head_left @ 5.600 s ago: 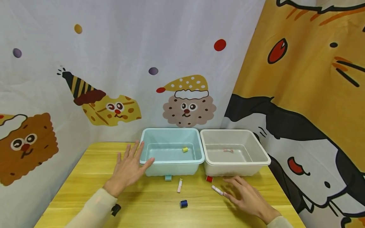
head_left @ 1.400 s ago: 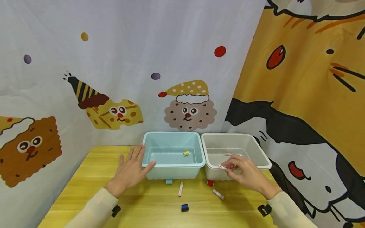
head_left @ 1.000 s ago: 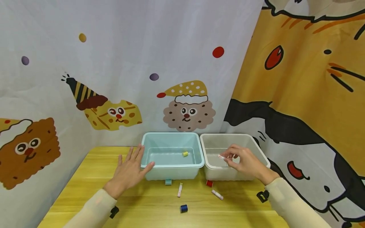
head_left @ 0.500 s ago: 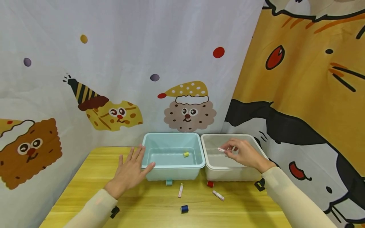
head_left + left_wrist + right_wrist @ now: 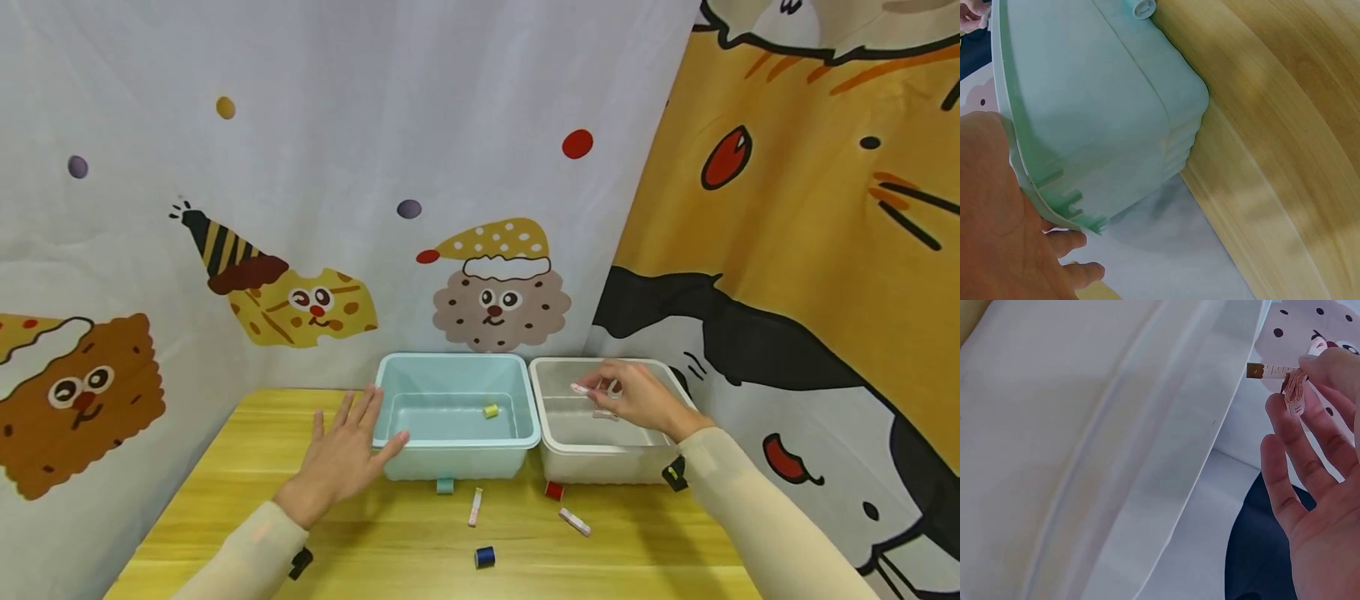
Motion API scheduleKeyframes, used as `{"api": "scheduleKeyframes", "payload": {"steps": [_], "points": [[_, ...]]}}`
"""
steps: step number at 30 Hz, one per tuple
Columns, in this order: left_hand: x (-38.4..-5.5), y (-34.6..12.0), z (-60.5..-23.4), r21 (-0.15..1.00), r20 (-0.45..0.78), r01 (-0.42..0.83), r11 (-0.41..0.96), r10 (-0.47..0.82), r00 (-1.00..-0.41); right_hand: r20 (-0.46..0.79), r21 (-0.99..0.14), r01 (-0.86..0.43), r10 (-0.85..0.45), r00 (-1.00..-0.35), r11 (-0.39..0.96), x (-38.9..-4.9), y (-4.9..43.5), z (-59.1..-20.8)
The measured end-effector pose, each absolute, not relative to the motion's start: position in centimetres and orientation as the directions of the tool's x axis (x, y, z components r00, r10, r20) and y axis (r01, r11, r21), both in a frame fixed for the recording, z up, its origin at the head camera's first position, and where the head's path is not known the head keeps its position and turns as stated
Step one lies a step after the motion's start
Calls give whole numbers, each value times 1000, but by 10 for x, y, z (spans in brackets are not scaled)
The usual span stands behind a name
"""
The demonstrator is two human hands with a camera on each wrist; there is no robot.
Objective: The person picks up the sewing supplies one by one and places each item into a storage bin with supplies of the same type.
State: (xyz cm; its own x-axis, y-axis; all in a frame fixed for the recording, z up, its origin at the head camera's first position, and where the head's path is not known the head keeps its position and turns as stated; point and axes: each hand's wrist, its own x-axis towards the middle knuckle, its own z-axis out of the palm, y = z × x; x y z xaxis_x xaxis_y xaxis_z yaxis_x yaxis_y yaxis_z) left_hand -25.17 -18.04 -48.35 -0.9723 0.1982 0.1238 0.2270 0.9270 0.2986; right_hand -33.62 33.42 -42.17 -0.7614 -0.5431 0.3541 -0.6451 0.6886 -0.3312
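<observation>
My right hand (image 5: 637, 400) pinches a folded tape measure (image 5: 1295, 400) between thumb and fingertips, over the off-white bin (image 5: 600, 450). The right wrist view shows the tape's metal end tip sticking out. Below the hand, another folded tape measure (image 5: 604, 415) lies inside that bin, partly covered by the hand. My left hand (image 5: 337, 462) has its fingers spread straight and rests at the left rim of the light blue bin (image 5: 457, 458). A yellow thread spool (image 5: 491, 411) lies in the blue bin.
In front of the bins, on the wooden table (image 5: 360, 542), lie two folded tape measures, one pink-white (image 5: 476, 507) and one to its right (image 5: 575, 522). A teal spool (image 5: 445, 486), a red spool (image 5: 554, 491) and a dark blue spool (image 5: 484, 557) are there too. A printed curtain hangs behind.
My right hand, earlier low over the table, has picked up a tape measure and carried it up over the off-white bin, lately moving slightly farther in. The left hand stays at the blue bin.
</observation>
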Motion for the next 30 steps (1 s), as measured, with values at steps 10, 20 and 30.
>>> {"api": "scheduleKeyframes", "payload": {"steps": [10,20,30], "points": [[-250,-181,-483,294,132,227,928,196,-972,317,-350,-628,-543,-778,695,-354,331,-418],[-251,-183,-484,286,126,224,932,195,-973,283,-334,-628,-561,-778,703,-378,325,-413],[-251,-181,-482,292,116,222,930,196,-974,261,-323,-615,-557,-788,719,-392,320,-413]]}}
